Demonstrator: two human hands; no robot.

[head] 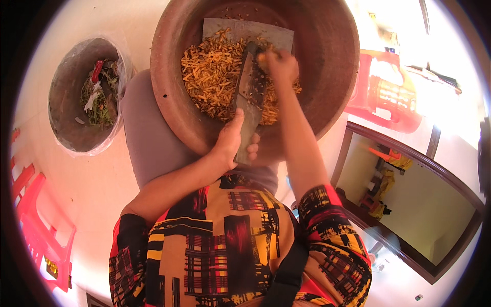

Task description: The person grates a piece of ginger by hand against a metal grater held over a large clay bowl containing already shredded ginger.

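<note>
A large reddish-brown basin (330, 84) stands in front of me, close against my legs. Inside it lies a heap of orange-yellow shreds (211, 76), partly over a flat grey board (245, 28). My left hand (234, 140) grips the lower end of a long grater (249, 86), which slants down into the basin with its far end over the shreds. My right hand (283, 67) is closed around a small orange piece (262, 58) at the grater's upper right side. Fingers and blur hide most of that piece.
To the left stands a bin (63, 103) lined with clear plastic, with green scraps and a red wrapper inside. A red plastic chair (48, 230) is at the lower left, another red plastic seat (387, 92) at the upper right. A dark-framed mirror (429, 199) lies right of my arm.
</note>
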